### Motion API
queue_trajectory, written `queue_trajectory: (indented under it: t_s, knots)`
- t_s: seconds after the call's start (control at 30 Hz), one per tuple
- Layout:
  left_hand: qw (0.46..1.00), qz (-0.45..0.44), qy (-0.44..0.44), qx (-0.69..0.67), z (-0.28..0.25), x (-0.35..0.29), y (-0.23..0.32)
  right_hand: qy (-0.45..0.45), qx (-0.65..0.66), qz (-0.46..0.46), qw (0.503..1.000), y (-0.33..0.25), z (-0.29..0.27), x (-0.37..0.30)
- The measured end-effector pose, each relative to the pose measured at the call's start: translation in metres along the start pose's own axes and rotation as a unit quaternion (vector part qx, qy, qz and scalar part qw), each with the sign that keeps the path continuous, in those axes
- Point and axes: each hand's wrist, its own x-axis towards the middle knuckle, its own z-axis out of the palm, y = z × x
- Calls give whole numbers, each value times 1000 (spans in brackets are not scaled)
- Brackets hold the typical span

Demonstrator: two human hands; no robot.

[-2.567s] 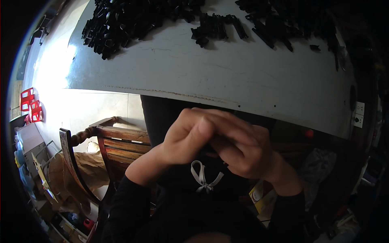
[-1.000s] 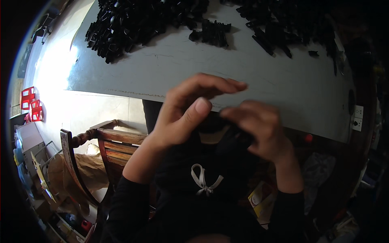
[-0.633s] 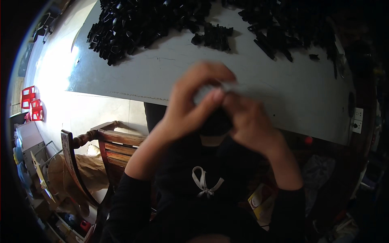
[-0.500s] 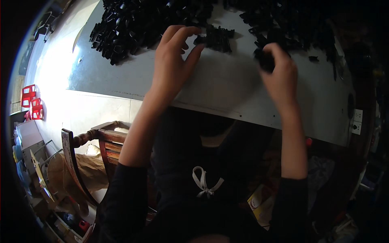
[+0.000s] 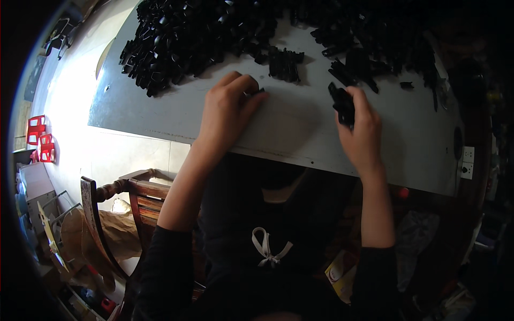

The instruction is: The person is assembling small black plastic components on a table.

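Observation:
My left hand (image 5: 229,107) is over the grey table (image 5: 289,131), its thumb and forefinger pinched on a small black piece (image 5: 261,91), of which only the tip shows. My right hand (image 5: 363,128) is closed around several black plastic pieces (image 5: 342,104) that stick out past the fingers on the left. Beyond my left hand lies a big heap of small glossy black parts (image 5: 176,43). Between the hands, farther back, a short row of black pieces (image 5: 285,64) lies side by side. A second pile of longer black parts (image 5: 369,45) spreads beyond my right hand.
One loose black piece (image 5: 407,85) lies apart at the right. The table's front edge runs just before my body. A wooden chair (image 5: 150,195) stands at lower left, with red stools (image 5: 36,130) on the floor farther off. A wall socket (image 5: 467,162) is at the right.
My left hand has drawn back toward me from the row of pieces, its fingers now closed on a small black piece. My right hand has also come nearer, still holding black pieces.

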Motion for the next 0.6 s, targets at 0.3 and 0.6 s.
queue_trajectory:
  t_s: [0.3, 0.6]
  knots:
    - [927, -45, -96, -359, -13, -37, 37, -80, 193, -53, 976, -38, -33, -28]
    - [940, 23, -114, -322, -24, -38, 49, -130, 157, -101, 974, -40, -45, -25]
